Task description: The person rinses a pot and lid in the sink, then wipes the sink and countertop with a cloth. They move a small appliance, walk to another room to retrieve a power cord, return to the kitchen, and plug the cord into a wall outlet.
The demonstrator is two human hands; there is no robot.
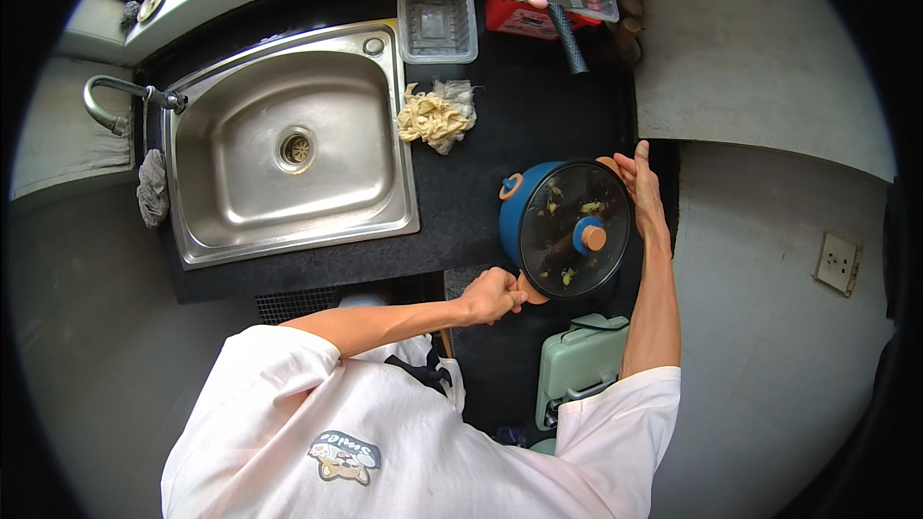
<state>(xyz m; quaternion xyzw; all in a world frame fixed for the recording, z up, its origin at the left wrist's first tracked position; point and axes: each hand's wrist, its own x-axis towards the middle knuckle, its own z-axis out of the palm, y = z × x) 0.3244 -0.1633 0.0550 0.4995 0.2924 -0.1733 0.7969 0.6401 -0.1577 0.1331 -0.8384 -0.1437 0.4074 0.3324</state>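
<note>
A blue cooking pot (511, 220) stands on the black counter, covered by a dark glass lid (559, 231) with a blue and tan knob (593, 238). Bits of food show through or on the glass. My left hand (494, 295) grips the pot's tan handle at the lower left. On the far right side, my right hand (638, 187) has its fingers at the other tan handle, thumb pointing up; part of that handle is hidden. A small tan and blue fitting (511, 186) sticks out of the pot's upper left side.
Left is a stainless steel sink (303, 151) with a faucet (130, 97). Crumpled cloths (436, 115) and a clear plastic tray (437, 18) lie beside it. Behind, a knife (564, 32) rests on a container over a red box (519, 20). Nearer stands a green case (577, 360).
</note>
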